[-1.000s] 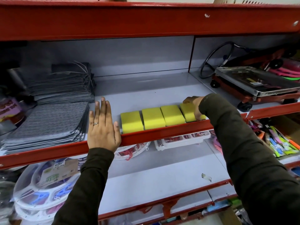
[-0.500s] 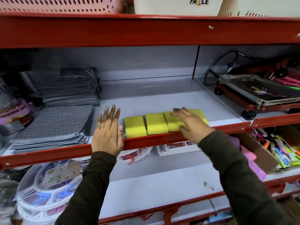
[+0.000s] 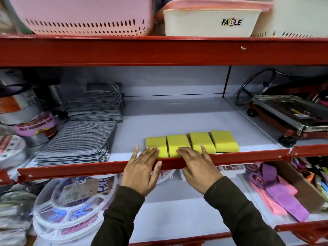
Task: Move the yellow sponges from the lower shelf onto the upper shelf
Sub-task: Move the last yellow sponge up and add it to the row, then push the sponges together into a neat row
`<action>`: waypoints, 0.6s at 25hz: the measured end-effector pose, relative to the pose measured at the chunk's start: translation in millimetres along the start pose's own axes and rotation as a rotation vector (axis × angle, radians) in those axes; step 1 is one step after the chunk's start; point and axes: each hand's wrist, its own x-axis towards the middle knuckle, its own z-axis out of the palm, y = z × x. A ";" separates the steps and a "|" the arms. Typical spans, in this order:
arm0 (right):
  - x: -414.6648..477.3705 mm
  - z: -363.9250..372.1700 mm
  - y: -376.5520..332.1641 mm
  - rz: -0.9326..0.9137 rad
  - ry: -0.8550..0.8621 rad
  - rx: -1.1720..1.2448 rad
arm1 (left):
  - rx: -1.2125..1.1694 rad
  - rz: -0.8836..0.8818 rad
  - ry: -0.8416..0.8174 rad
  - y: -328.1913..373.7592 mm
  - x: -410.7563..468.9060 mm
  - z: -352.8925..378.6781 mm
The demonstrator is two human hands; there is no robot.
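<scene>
Several yellow sponges (image 3: 224,140) lie side by side in a row at the front of the upper shelf (image 3: 177,118), just behind its red lip. My left hand (image 3: 142,169) rests flat over the lip, fingertips touching the leftmost sponge (image 3: 156,142). My right hand (image 3: 197,166) also lies flat over the lip, fingers spread on the two middle sponges (image 3: 177,142). Neither hand holds anything. On the white lower shelf (image 3: 177,210) I see no sponge.
Stacks of grey striped cloths (image 3: 78,139) lie left of the sponges, tape rolls (image 3: 26,110) further left. A metal-topped trolley (image 3: 291,112) stands at the right. Baskets (image 3: 85,15) fill the top shelf. Round clip hangers (image 3: 71,205) and a box of cloths (image 3: 276,189) sit below.
My right hand drew back from the rightmost sponge and now lies flat on the middle ones. My left hand slid right onto the leftmost sponge. The view tilted upward.
</scene>
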 end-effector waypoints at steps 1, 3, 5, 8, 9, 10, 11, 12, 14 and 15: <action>-1.5 1.0 -1.9 -0.004 -0.005 0.013 | -0.014 -0.007 0.010 -0.9 -2.1 -1.9; -3.6 2.6 -5.8 -0.013 -0.011 0.034 | -0.042 -0.019 0.036 -0.6 -3.8 -4.7; -3.9 2.9 -10.1 -0.026 -0.004 0.049 | -0.058 -0.035 0.053 1.8 -4.4 -6.8; -4.9 1.9 -13.3 -0.028 0.006 0.056 | -0.097 -0.071 0.046 5.5 -5.6 -7.8; -5.0 1.2 -13.6 -0.030 0.008 0.054 | -0.106 -0.085 0.038 6.6 -5.6 -7.7; -4.8 0.2 -13.6 -0.033 0.013 0.055 | -0.110 -0.095 0.036 7.4 -5.6 -7.4; -4.9 -1.5 -12.2 -0.032 0.023 0.060 | -0.111 -0.099 0.040 8.8 -4.5 -7.2; -5.3 -4.2 -9.2 -0.021 0.038 0.065 | -0.116 -0.099 0.048 11.2 -2.3 -7.2; -7.4 -12.5 4.5 0.033 0.084 0.049 | -0.136 -0.093 0.052 20.6 7.0 -7.1; -8.6 -17.3 15.0 0.078 0.113 0.030 | -0.146 -0.083 0.046 27.6 14.5 -6.6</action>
